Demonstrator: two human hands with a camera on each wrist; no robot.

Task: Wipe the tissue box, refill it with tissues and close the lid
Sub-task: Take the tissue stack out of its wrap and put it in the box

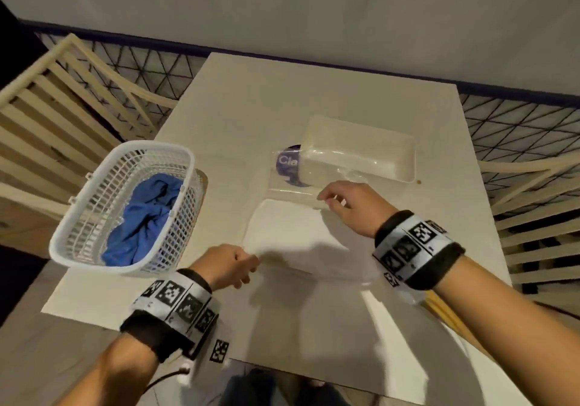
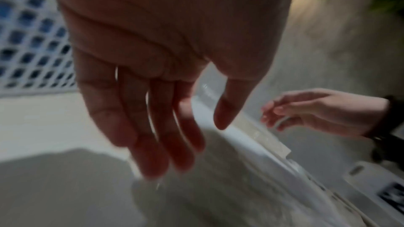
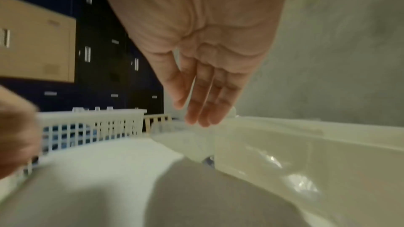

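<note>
Bare-skinned left hand [image 1: 230,266] and right hand [image 1: 351,206] hover with loose straight fingers, holding nothing, at opposite corners of the white tissue stack [image 1: 295,236] on the bench [image 1: 314,327]. Open tissue box [image 1: 361,150] sits just beyond. Best to lift both ends evenly, keeping the stack flat.
</note>
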